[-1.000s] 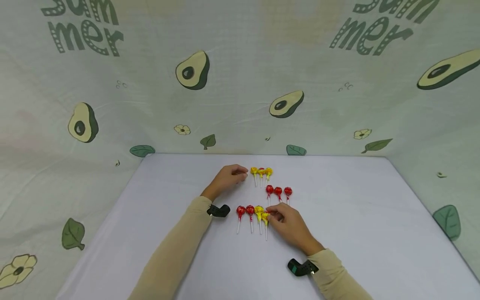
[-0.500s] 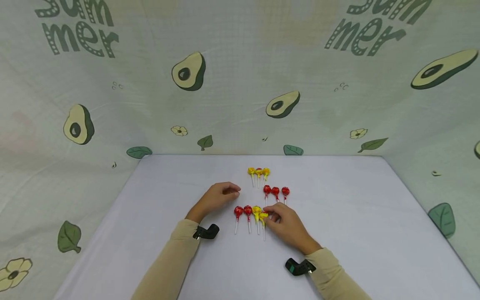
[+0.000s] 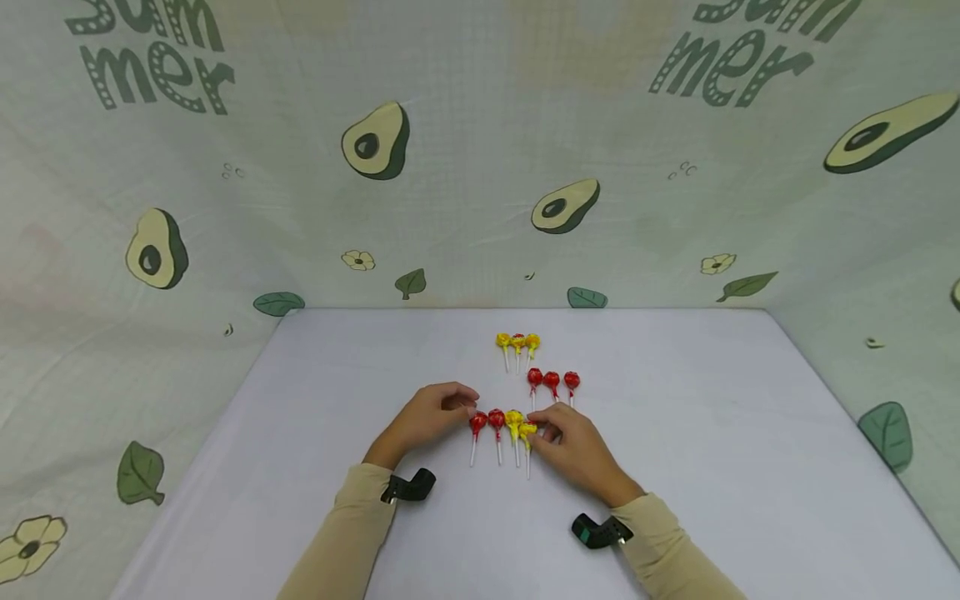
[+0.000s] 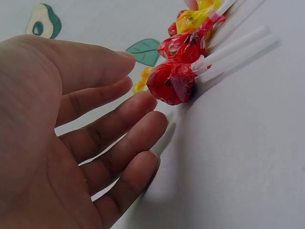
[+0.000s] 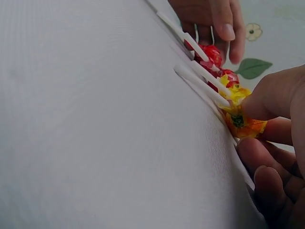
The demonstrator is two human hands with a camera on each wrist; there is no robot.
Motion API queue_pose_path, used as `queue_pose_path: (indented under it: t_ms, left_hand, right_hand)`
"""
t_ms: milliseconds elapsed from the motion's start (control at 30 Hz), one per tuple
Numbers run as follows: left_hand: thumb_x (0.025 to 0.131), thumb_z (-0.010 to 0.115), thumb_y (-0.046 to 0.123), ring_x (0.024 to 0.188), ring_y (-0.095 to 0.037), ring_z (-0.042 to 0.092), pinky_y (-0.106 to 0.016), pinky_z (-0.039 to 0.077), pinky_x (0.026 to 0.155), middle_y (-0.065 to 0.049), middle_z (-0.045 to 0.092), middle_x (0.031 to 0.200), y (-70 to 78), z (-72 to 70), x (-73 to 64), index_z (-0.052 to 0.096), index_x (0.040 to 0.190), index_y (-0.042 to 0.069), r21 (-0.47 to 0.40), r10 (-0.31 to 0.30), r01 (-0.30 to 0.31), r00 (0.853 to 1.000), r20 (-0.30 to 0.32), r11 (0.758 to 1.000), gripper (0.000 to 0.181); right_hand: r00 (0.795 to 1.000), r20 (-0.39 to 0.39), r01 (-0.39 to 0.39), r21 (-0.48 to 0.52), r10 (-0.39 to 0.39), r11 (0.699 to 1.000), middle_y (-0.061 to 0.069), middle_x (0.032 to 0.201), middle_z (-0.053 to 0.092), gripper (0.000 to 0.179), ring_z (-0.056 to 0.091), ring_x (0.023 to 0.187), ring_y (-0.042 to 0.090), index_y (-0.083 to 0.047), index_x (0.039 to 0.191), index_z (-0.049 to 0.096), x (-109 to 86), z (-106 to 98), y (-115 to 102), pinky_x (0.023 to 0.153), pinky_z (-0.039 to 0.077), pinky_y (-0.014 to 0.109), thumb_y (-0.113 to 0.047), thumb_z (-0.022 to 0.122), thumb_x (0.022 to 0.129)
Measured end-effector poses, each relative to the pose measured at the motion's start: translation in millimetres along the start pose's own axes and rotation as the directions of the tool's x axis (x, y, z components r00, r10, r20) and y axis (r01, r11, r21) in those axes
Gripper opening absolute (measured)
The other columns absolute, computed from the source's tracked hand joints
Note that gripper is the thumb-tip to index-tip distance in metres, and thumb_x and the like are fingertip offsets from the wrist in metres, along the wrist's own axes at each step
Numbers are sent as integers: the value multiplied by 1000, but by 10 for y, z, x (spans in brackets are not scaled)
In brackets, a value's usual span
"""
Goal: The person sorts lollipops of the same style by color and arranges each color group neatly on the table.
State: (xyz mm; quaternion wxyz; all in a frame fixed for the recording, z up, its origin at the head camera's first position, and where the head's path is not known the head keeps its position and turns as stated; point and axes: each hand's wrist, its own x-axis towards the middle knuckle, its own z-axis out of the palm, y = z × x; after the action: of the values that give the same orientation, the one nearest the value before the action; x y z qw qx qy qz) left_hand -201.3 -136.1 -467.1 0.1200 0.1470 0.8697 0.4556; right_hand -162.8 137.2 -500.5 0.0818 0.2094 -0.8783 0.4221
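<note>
My right hand (image 3: pixel 581 450) pinches the wrapped head of a yellow lollipop (image 5: pixel 245 125) between thumb and index finger, at the right end of the nearest row. Beside it in that row lie another yellow lollipop (image 3: pixel 513 419) and a red lollipop (image 3: pixel 497 419). At the row's left end is a second red lollipop (image 4: pixel 171 82), its white stick pointing toward the person. My left hand (image 3: pixel 429 417) is at that end, fingers loosely bent and spread, holding nothing. In the left wrist view its fingertips come right up to the red wrapper.
Behind the near row lie three red lollipops (image 3: pixel 552 381), their stick ends partly hidden by the right hand. Farther back is a group of three mostly yellow lollipops (image 3: pixel 517 342). A white cloth covers the table (image 3: pixel 675 375), and a printed curtain (image 3: pixel 465 150) hangs behind it.
My left hand has come back from beside the far yellow lollipops to the left end of the near row. The right hand has stayed on its yellow lollipop; the head view shifted slightly.
</note>
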Motion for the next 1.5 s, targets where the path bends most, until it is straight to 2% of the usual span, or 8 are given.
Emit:
queue_pose_path:
  t_ms: [233,467,667,800,1067,1267,1500]
  left_hand:
    - [94,68,23,93,-12,62,-35,51,86,9,67,103,-23,29,-39,71,117,15,13,-5,5,1000,3,1000,24]
    - [92,73,22,90,-13,61,-33,51,81,7,66,100,-106,86,-43,71,117,15,18,16,-16,1000,-5,1000,26]
    - [91,75,25,90,-12,60,-33,49,81,9,65,96,-135,122,-46,72,115,18,34,18,-17,999,-30,999,25]
    - [90,75,25,91,-12,60,-34,48,82,9,65,98,-145,138,-50,72,115,18,32,39,-37,998,-39,999,26]
    - [91,75,26,93,-12,59,-35,48,83,11,65,99,-176,171,-56,72,115,22,40,44,-42,998,-55,998,25]
    - [91,75,27,93,-12,58,-35,48,83,11,64,100,-179,173,-58,72,116,21,53,57,-53,997,-59,997,26]
    - [91,75,29,93,-11,58,-35,48,83,12,64,99,-183,163,-69,72,116,22,69,53,-49,997,-60,996,25]
  right_hand:
    - [1000,-10,-2,2,2,1000,-11,83,57,25,54,70,3,-12,106,75,7,1,-9,63,46,25,-10,80,82]
    - [1000,-19,2,-5,-2,1000,-10,82,57,25,54,71,4,-13,105,74,-4,9,1,64,46,25,-9,80,81]
    - [1000,15,1,-14,-1,1000,-9,84,56,32,54,71,4,-10,112,74,-4,-18,-11,64,46,24,-5,76,81]
    - [999,44,-6,-29,8,1000,-8,85,55,31,53,73,4,-8,114,74,4,-35,-26,64,45,24,-8,77,83]
    - [999,35,-20,-34,21,999,-8,84,56,24,54,74,4,-10,108,75,11,-22,-42,65,45,25,-16,80,85]
    - [1000,15,-24,-34,25,999,-9,83,56,19,54,73,4,-14,102,75,6,-8,-26,66,45,25,-17,80,84]
    - [1000,6,-19,11,19,1000,-9,82,57,17,55,72,4,-17,98,74,0,-10,-18,65,45,25,-14,81,83]
